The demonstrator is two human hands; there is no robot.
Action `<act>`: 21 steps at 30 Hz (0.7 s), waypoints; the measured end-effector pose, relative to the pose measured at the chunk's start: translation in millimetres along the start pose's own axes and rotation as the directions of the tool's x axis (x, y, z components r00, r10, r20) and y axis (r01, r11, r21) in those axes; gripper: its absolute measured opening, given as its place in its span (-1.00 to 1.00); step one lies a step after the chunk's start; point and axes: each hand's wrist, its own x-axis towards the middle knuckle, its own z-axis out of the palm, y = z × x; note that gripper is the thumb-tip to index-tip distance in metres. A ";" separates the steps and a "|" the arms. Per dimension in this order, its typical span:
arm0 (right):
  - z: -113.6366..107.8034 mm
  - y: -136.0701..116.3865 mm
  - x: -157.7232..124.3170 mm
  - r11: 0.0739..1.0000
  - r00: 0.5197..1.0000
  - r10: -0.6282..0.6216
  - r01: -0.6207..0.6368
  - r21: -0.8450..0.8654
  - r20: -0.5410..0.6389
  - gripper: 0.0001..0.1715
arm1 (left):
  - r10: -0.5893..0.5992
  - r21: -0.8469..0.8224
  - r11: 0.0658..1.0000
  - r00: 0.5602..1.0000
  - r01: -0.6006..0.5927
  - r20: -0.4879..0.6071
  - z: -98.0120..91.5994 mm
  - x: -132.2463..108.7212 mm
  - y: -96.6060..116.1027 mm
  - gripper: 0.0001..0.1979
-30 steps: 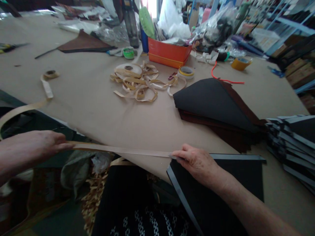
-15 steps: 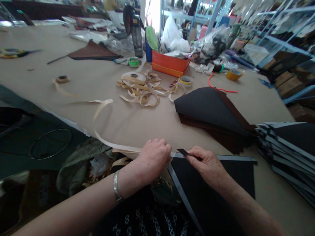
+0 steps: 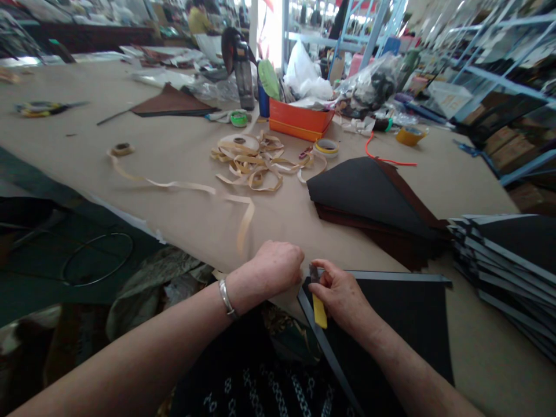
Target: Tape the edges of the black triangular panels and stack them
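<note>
My right hand [image 3: 341,292] is closed around a small knife [image 3: 320,313] with a flat yellow end pointing down and a dark upper part between the fingers. Close beside it, my left hand [image 3: 280,266] is curled into a fist at the corner of a black panel [image 3: 403,324]; whatever its fingers hold is hidden. Pale grey strips [image 3: 395,277] line the panel's top and left edges. A cream tape [image 3: 246,223] zigzags over the table towards my left wrist, coming from a small roll [image 3: 123,149].
Tangled tape [image 3: 249,162] lies mid-table, before an orange box [image 3: 299,119]. Dark cut panels [image 3: 369,191] and a stack of grey-edged black panels [image 3: 508,266] are on the right. Scissors [image 3: 43,108] lie far left. The table edge [image 3: 125,217] drops off at left.
The knife has turned in my right hand, so its yellow end now shows. My right hand has shifted left towards my fist. The tape has moved off the table's front edge and lies folded farther back.
</note>
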 end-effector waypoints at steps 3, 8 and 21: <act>0.8 -2.0 -0.6 0.999 1.000 -0.005 0.004 -0.051 -0.020 -0.58 | -0.003 -0.031 1.000 1.000 0.004 0.029 -1.3 1.6 -4.1 -0.83; -0.5 -7.8 -2.0 0.988 0.999 -0.030 0.025 -0.151 -0.035 -0.59 | 0.036 -0.134 0.991 0.998 -0.030 0.045 -3.3 -1.2 -2.1 -0.82; -83.8 27.0 -58.9 0.934 0.988 0.110 -0.067 0.352 -0.104 -0.78 | -0.051 -0.287 0.956 0.934 -0.056 -0.353 18.7 -9.0 -53.6 -0.70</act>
